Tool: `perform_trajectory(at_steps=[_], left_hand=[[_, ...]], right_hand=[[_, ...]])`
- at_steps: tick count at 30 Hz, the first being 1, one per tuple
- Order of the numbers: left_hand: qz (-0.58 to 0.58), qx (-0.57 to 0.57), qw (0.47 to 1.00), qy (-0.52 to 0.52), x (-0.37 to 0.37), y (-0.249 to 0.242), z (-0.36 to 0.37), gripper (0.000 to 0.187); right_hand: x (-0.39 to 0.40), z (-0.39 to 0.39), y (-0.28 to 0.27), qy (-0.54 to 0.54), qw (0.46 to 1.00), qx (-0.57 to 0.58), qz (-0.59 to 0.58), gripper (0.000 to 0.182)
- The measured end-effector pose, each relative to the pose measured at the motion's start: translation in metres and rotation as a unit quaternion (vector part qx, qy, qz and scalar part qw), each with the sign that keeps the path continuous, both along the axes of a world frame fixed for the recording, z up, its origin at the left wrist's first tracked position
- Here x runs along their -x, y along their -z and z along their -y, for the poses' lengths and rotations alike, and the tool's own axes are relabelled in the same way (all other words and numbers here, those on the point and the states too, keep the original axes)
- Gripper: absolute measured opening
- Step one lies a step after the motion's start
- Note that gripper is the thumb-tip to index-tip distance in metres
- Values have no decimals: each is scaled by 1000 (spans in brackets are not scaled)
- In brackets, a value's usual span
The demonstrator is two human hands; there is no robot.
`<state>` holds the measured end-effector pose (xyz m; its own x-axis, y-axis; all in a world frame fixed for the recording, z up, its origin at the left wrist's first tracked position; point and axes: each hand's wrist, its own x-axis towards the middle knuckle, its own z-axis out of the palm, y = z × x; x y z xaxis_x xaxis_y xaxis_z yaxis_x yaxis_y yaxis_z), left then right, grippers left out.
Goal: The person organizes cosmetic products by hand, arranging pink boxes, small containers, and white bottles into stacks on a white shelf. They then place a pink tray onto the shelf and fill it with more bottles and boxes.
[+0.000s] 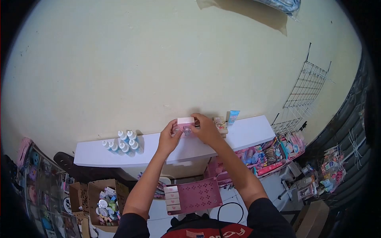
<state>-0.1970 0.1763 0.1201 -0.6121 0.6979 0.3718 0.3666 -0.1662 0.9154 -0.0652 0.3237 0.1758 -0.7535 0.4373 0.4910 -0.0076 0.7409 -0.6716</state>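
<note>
A small pink box (185, 120) with a pale top stands at the middle of the white shelf (158, 147), close to the wall. My left hand (169, 137) grips its left side, with the fingers curled round the edge. On the other side, my right hand (205, 129) is closed against the box's right side and front. Something shiny or clear shows at the box's front between my thumbs, too small to name. Below the shelf, a pink perforated basket (200, 197) holds several small pale boxes with pink hearts (172, 198) along its left side.
Several white and blue bottles (126, 143) stand on the shelf's left part. Right of my hands are small beige boxes (220, 125) and a blue tube (233, 117). A cardboard box (92, 198) of small goods is lower left; crowded pink baskets (272, 168) are at right.
</note>
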Motion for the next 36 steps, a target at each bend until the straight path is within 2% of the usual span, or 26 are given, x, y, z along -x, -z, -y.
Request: perform_trajectory(at_steps=[7, 9, 12, 16, 18, 19, 21, 25, 27, 28, 30, 34, 36], left_hand=[[31, -18, 999, 27, -15, -18, 34, 51], [85, -7, 993, 82, -17, -11, 49, 50], [126, 34, 986, 100, -24, 1, 75, 48], [189, 3, 975, 114, -39, 12, 104, 49], [198, 16, 978, 68, -39, 14, 116, 45], [197, 14, 978, 67, -38, 13, 120, 45], [243, -52, 966, 70, -40, 10, 129, 42], [236, -53, 967, 78, -51, -7, 144, 42], [174, 12, 980, 91, -59, -15, 151, 43], [175, 12, 980, 90, -62, -16, 153, 43], [103, 35, 990, 86, -69, -19, 158, 40], [28, 48, 994, 97, -84, -30, 171, 40], [-109, 102, 986, 80, -92, -37, 177, 42]], right_hand=[[-29, 18, -23, -32, 995, 92, 33, 46], [-35, 23, -20, -56, 992, 115, 14, 44], [-44, 33, -10, -71, 985, 160, -6, 41], [-58, 49, 12, -88, 972, 217, -25, 38], [-67, 60, 20, -91, 937, 337, -6, 43], [-73, 62, 27, -93, 937, 336, -7, 43], [-85, 68, 41, -129, 922, 359, 67, 44], [-100, 95, 60, -194, 895, 382, 121, 44], [-106, 108, 66, -232, 902, 337, 138, 45], [-109, 113, 68, -233, 902, 337, 139, 45], [-115, 120, 69, -233, 894, 343, 172, 48], [-125, 125, 76, -232, 883, 375, 159, 48], [-134, 133, 64, -228, 911, 338, 68, 48]])
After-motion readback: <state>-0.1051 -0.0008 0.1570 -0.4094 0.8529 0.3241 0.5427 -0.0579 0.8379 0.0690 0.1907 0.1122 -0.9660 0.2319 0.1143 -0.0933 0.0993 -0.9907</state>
